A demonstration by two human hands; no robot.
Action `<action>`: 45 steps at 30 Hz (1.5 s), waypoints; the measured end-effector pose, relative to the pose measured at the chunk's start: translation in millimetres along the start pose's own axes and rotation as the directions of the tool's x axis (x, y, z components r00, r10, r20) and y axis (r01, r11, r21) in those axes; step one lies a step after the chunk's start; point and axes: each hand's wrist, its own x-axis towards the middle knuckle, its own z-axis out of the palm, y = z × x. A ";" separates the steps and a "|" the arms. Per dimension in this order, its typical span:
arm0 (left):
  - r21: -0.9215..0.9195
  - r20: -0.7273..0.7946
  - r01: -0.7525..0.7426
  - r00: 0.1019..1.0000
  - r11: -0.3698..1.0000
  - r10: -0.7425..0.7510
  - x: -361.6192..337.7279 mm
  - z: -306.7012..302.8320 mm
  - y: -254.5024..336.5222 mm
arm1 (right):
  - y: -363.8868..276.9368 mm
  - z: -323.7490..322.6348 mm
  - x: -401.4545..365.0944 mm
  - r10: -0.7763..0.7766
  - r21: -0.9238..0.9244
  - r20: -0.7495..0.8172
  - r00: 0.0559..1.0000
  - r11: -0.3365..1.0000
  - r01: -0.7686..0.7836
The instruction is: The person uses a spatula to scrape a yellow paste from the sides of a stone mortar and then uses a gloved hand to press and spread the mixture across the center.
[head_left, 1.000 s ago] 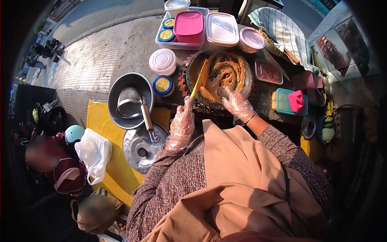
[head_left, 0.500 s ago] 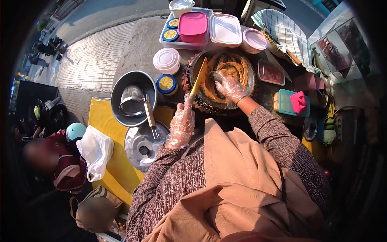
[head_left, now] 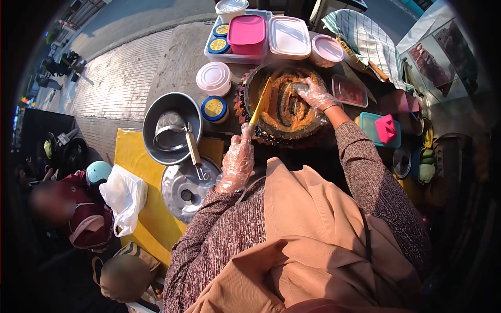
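Note:
A wide dark stone mortar (head_left: 292,134) holds orange-brown paste (head_left: 275,104) smeared around its inside. My left hand (head_left: 238,163), in a clear plastic glove, grips a yellow spatula (head_left: 263,107) whose blade leans into the left side of the mortar. Over the mortar's upper right part is my right hand (head_left: 314,95), also gloved, closed on a grey stone pestle (head_left: 299,87) that touches the paste. Just left of the mortar stands a blue-lidded jar (head_left: 214,108).
A grey pot (head_left: 151,143) with a strainer (head_left: 170,130) and a metal lid (head_left: 180,188) lie left. Lidded containers (head_left: 289,36) stand behind the mortar. At right are a red-filled box (head_left: 349,92) and a teal-lidded box (head_left: 373,130). Two people (head_left: 83,208) are at lower left.
My right hand has moved up and to the right across the mortar with the pestle, baring more paste in the middle. My left hand and the spatula have barely moved.

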 end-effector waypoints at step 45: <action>-0.158 0.004 -0.032 0.999 0.987 0.033 8.7 -2.8 7.5 | -42.7 58.8 -65.4 0.030 -0.313 -0.033 0.999 0.949 -0.039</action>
